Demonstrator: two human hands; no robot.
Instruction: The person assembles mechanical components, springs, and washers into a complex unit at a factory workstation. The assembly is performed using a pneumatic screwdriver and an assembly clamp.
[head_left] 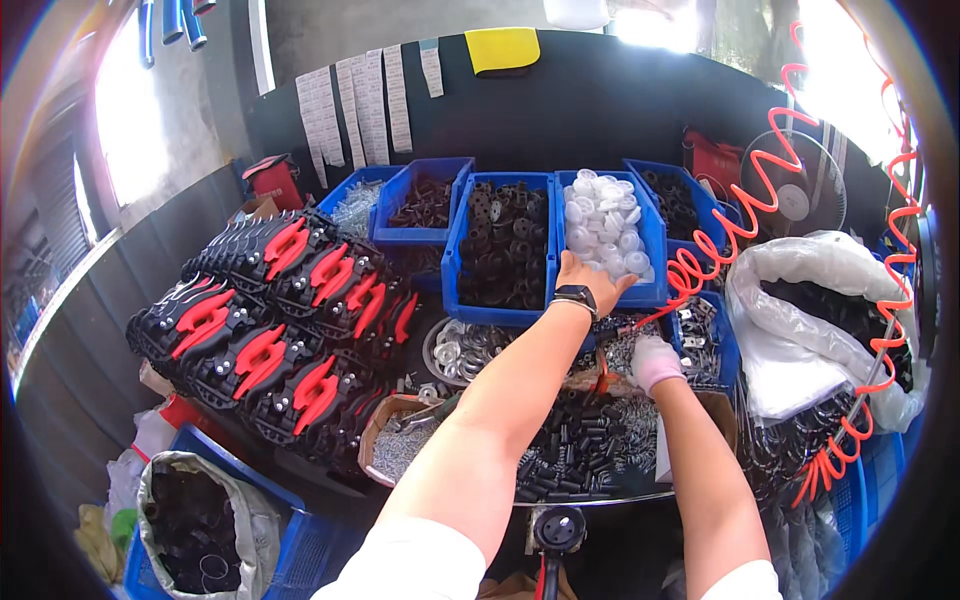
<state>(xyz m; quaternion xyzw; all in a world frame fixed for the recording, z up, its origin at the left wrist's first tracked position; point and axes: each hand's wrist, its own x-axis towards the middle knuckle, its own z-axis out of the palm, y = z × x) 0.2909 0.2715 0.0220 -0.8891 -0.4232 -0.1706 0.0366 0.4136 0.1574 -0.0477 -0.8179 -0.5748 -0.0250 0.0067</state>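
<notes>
a: white sleeves sit closest, both forearms stretching forward over the heap of small black cylindrical parts (585, 455).

b: where do the hands end?

a: bare left hand (590, 280), fingers spread, rests on the blue plastic bin of white round caps (605, 225). just nearer than that bin, the pink-gloved right hand (655, 362) curls downward; its grip is hidden.

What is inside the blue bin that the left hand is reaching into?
The blue bin holds a heap of white round plastic caps. The left hand covers the caps at the front edge, so its fingers and whatever they grip cannot be seen, nor the bin's bottom.
</notes>
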